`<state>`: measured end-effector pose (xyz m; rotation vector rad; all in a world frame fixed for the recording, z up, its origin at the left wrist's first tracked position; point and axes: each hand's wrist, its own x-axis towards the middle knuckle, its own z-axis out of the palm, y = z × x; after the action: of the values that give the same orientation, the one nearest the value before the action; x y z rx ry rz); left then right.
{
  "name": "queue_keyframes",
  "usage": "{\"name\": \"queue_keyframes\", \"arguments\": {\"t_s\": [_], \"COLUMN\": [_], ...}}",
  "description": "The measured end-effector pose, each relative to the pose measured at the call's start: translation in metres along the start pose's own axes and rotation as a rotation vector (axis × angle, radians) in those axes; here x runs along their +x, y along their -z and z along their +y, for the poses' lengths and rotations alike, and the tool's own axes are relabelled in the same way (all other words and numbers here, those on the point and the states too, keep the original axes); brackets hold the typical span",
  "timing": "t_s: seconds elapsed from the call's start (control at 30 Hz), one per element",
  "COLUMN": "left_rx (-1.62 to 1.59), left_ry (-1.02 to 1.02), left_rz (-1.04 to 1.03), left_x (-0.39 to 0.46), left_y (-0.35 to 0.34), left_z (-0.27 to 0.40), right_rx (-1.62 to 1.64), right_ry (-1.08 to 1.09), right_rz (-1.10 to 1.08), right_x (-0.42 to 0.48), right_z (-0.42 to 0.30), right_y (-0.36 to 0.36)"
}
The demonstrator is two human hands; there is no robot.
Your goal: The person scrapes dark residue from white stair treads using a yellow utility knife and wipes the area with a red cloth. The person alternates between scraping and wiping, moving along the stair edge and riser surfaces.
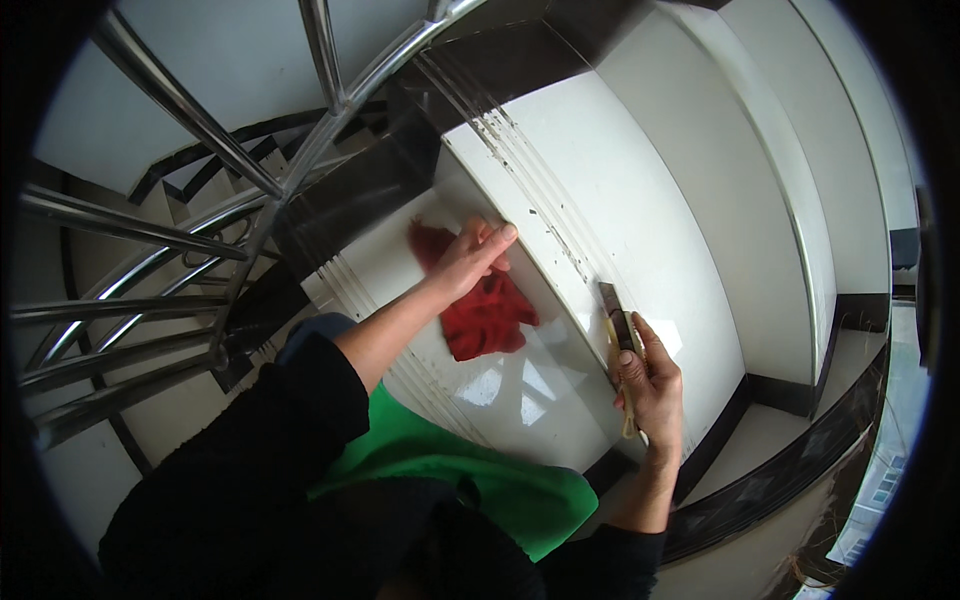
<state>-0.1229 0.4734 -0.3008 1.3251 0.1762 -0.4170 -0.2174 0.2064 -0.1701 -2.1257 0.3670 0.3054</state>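
My right hand (652, 382) is closed around a utility knife (624, 337) with a pale yellow handle. Its flat metal blade points away from me and meets the grooved front strip of a white stair tread (637, 210). Dark flakes are scattered along the grooves. My left hand (480, 255) rests at the edge of that tread, thumb stretched out and fingers curled; whether it grips the edge cannot be told. Below it, on the lower tread (397, 262), lies a crumpled red cloth (491, 319), partly hidden by the left hand and forearm.
A metal stair railing (307, 161) with several bars curves along the left, with lower stairs beyond it. More white steps (780, 187) rise at the right. Dark stone borders (517, 64) edge the treads. A green garment (465, 480) covers my lap.
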Motion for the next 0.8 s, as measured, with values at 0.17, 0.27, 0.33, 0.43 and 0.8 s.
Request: {"name": "queue_keyframes", "arguments": {"t_s": [0.17, 0.27, 0.33, 0.43, 0.8], "left_rx": [-0.006, -0.02, -0.011, 0.006, -0.011], "left_ry": [-0.007, -0.022, -0.024, 0.007, 0.057], "left_rz": [0.017, 0.005, 0.016, 0.007, -0.002], "left_x": [0.002, 0.001, -0.001, 0.0, -0.002], "left_y": [0.002, -0.002, -0.001, 0.001, -0.001], "left_z": [-0.003, -0.004, -0.001, 0.001, 0.003], "right_rx": [-0.245, -0.314, -0.301, -0.269, -0.225], "right_ry": [-0.08, -0.057, -0.029, -0.018, -0.087], "right_rz": [-0.231, -0.275, -0.297, -0.298, -0.399], "right_x": [0.009, 0.021, 0.034, 0.041, 0.066], "right_z": [-0.033, -0.05, -0.064, -0.076, -0.115], "right_y": [0.023, 0.026, 0.007, -0.008, -0.02]}}
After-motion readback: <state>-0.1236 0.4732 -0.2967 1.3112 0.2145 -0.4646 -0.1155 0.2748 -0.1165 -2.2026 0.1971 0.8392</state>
